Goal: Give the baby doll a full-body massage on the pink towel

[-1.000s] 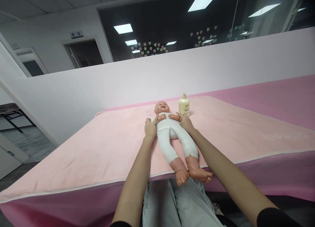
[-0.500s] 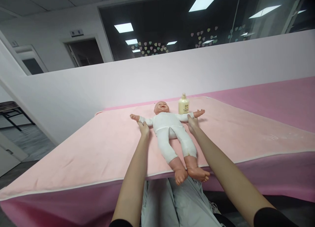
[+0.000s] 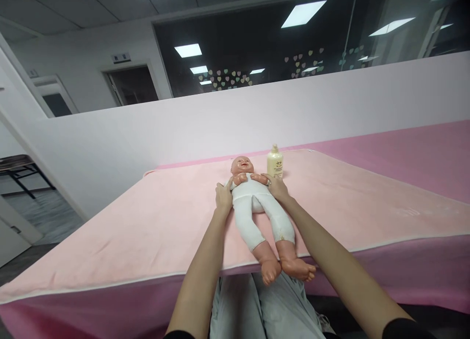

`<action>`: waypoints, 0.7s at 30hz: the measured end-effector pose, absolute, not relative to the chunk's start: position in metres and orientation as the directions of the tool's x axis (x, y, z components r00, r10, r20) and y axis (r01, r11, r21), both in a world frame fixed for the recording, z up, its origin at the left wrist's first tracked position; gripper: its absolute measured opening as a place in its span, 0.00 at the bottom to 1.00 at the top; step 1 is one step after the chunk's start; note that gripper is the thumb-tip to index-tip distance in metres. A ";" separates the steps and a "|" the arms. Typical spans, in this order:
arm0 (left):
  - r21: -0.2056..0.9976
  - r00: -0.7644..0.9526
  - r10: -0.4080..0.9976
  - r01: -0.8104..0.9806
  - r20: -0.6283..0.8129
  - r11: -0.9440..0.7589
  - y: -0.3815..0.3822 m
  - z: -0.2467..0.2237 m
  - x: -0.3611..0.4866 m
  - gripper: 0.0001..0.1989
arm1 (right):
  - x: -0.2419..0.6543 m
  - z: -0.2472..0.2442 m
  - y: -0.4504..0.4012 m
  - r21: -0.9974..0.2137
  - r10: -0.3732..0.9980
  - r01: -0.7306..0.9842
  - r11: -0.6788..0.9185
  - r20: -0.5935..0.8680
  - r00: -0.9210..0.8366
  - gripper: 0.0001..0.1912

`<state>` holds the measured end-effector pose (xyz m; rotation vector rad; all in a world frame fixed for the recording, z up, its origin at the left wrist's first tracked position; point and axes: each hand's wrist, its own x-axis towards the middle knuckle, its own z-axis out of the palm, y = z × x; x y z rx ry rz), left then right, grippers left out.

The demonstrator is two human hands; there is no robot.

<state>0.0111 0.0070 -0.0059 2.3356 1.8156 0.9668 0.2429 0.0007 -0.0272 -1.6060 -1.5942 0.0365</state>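
Note:
A baby doll (image 3: 251, 189) in a white suit lies on its back on a pale pink towel (image 3: 154, 221), its head toward the wall and its feet over the near edge. Both doll arms are folded in over its chest. My left hand (image 3: 224, 196) is closed round the doll's arm at the left side of its body. On the other side, my right hand (image 3: 277, 186) is closed on the doll's other arm near the wrist. Just behind my right hand stands a pale yellow bottle (image 3: 275, 162), its base partly hidden.
A white wall (image 3: 205, 123) with a dark window above runs behind the table. Pink cover (image 3: 422, 153) shows around the towel. At the far left a black-framed table (image 3: 25, 170) stands on the floor. My legs are under the near edge.
The doll's arms, spread outward before, are now folded over its chest. Both my hands have moved inward with them. The view has tilted up slightly.

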 end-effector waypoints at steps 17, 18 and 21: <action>0.372 0.245 0.787 0.776 0.567 -0.510 0.011 -0.011 0.006 0.29 | 0.240 -0.025 -0.001 -0.777 0.750 0.608 0.162 0.497 0.436 0.36; 0.422 0.232 0.784 0.737 0.576 -0.528 0.011 -0.011 0.005 0.29 | 0.241 -0.027 0.002 -0.857 0.727 0.496 0.143 0.431 0.535 0.37; 0.542 0.151 0.761 0.616 0.631 -0.571 0.012 -0.010 0.003 0.30 | 0.249 -0.034 0.012 -0.977 0.681 0.157 0.144 0.213 0.700 0.37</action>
